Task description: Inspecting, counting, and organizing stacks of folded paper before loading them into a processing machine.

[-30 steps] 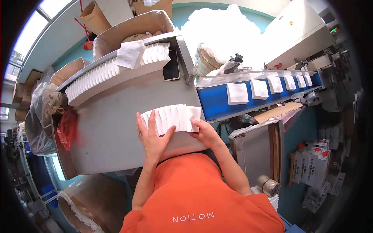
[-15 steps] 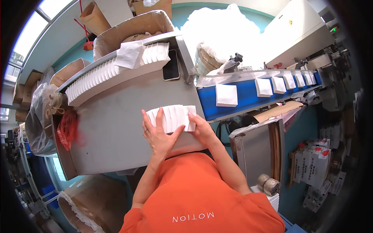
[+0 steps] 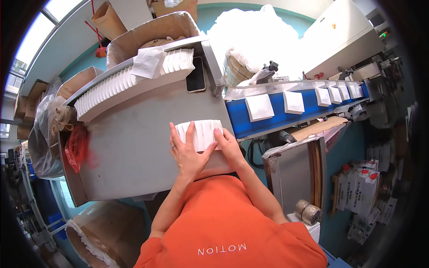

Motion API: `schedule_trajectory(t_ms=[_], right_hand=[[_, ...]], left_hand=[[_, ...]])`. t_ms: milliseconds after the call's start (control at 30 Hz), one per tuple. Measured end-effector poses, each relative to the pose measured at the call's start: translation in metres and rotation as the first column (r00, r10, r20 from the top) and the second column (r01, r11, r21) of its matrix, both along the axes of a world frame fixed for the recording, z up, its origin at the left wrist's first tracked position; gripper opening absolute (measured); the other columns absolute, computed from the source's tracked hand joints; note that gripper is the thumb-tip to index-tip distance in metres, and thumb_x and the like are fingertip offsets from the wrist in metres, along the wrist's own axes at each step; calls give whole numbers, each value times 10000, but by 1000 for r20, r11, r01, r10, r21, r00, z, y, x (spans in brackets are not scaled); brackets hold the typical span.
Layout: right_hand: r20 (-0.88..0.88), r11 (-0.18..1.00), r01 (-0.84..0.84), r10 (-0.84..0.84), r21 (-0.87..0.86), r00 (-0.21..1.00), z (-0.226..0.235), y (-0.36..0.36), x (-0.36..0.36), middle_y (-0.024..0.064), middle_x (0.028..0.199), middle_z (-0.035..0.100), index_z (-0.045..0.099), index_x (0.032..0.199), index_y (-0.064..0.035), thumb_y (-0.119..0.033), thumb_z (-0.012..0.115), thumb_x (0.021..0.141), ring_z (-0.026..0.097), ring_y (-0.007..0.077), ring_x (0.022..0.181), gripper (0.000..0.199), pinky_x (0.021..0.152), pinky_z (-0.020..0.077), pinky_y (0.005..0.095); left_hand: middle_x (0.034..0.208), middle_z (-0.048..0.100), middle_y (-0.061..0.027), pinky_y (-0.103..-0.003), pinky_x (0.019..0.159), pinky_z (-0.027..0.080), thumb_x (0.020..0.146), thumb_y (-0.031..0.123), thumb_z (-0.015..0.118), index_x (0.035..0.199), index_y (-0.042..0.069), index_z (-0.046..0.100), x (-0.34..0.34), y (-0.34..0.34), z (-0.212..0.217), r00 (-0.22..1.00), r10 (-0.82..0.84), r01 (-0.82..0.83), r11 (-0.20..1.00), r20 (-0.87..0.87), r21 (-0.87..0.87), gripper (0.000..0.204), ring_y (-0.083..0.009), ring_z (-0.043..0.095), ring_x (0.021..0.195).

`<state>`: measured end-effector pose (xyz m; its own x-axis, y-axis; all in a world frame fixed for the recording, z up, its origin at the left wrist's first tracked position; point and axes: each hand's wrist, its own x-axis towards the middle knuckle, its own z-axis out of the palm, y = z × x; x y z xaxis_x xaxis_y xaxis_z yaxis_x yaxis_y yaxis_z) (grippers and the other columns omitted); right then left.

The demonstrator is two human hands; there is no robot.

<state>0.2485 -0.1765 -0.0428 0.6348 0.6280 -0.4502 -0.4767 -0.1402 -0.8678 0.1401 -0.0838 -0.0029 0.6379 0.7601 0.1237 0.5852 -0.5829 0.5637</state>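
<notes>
A short row of white folded packets [image 3: 202,132] stands on the grey metal table [image 3: 134,152], pressed together between my two hands. My left hand [image 3: 187,154] lies against the row's left end and top, fingers spread over it. My right hand [image 3: 228,147] presses on its right end. Behind them a long row of the same white packets [image 3: 125,82] fills a slanted metal tray, with one loose white packet [image 3: 147,62] lying on top. A black phone [image 3: 195,76] rests at the tray's right end.
A blue conveyor belt [image 3: 286,114] to the right carries several white packets toward the table. An open cardboard box [image 3: 147,33] stands behind the tray. Bags and a red sack [image 3: 76,147] hang at the table's left edge. A grey machine cabinet [image 3: 344,38] stands at the back right.
The row between my hands has been squeezed shorter and my hands have come closer together. The packets on the blue belt have travelled leftward.
</notes>
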Motion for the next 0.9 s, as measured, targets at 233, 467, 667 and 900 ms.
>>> schedule_trajectory(t_ms=[233, 467, 667, 900], right_hand=[[142, 996, -29, 41, -87, 989, 8, -6, 5, 58, 1041, 642, 605, 1143, -14, -393, 568, 983, 583, 118, 942, 413, 829, 473, 260], [-205, 997, 55, -42, 61, 978, -2, -5, 8, 29, 972, 647, 599, 1136, -26, -324, 586, 968, 605, 118, 883, 342, 716, 475, 250], [-226, 933, 355, -334, 59, 915, -21, -26, 20, 110, 1110, 619, 520, 1193, 30, -237, 612, 962, 644, 173, 911, 365, 819, 550, 302], [155, 995, -13, 28, -96, 988, -1, 2, 4, 64, 1024, 635, 580, 1158, 6, -358, 602, 970, 599, 105, 925, 410, 779, 491, 247]], left_hand=[[1542, 139, -267, -593, 989, 360, 678, 482, 818, 1414, 206, 459, 0, 1, -2, 999, -35, 33, 998, -22, -60, 864, -465, 282, 1352], [1541, 142, -263, -593, 998, 357, 706, 420, 807, 1388, 193, 484, 2, 6, -8, 999, -9, 12, 999, 52, -44, 788, -465, 278, 1354], [1528, 190, -267, -560, 998, 388, 739, 356, 791, 1338, 159, 538, -1, 15, -15, 988, -50, 63, 994, 143, -88, 679, -471, 318, 1329], [1532, 205, -247, -540, 998, 400, 736, 314, 792, 1303, 156, 568, 6, 2, -12, 975, -101, 115, 992, 198, -59, 630, -465, 363, 1282]])
